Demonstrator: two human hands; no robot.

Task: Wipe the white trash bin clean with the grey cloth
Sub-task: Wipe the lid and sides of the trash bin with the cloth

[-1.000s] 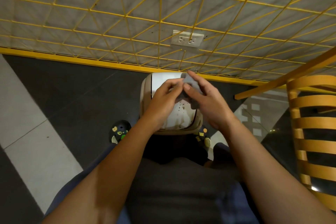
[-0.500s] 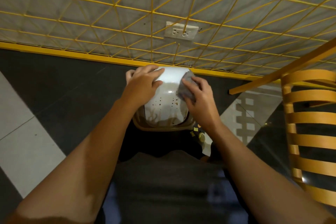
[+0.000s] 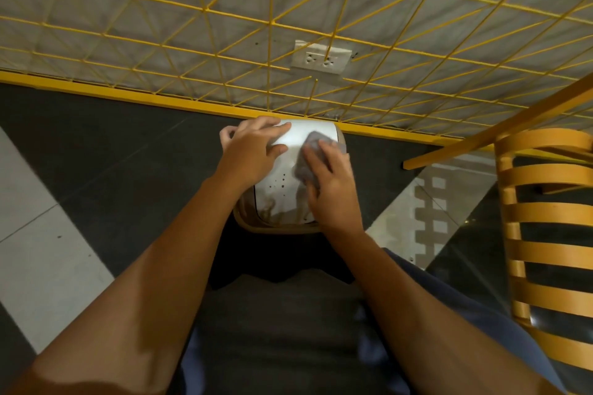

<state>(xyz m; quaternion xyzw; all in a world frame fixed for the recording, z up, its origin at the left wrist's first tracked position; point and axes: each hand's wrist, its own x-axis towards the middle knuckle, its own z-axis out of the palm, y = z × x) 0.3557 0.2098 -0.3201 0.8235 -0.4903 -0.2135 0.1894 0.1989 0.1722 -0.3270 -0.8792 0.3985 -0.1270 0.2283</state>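
My right hand (image 3: 333, 192) has slid the cloth (image 3: 308, 165) inward across the bin (image 3: 279, 176), fingers curled on it. My left hand (image 3: 253, 151) grips the bin's far edge. It stands on dark floor (image 3: 112, 151) beside a yellow-grid wall (image 3: 224, 9).

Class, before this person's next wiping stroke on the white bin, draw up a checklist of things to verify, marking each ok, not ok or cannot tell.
1. The left hand steadies the white trash bin: ok.
2. The right hand has a grip on the grey cloth: ok.
3. The cloth lies against the bin's top: ok.
4. The dark specks are wiped off: not ok.
5. The brown stains at the near edge are wiped off: not ok.
6. The cloth's underside is clean: cannot tell.
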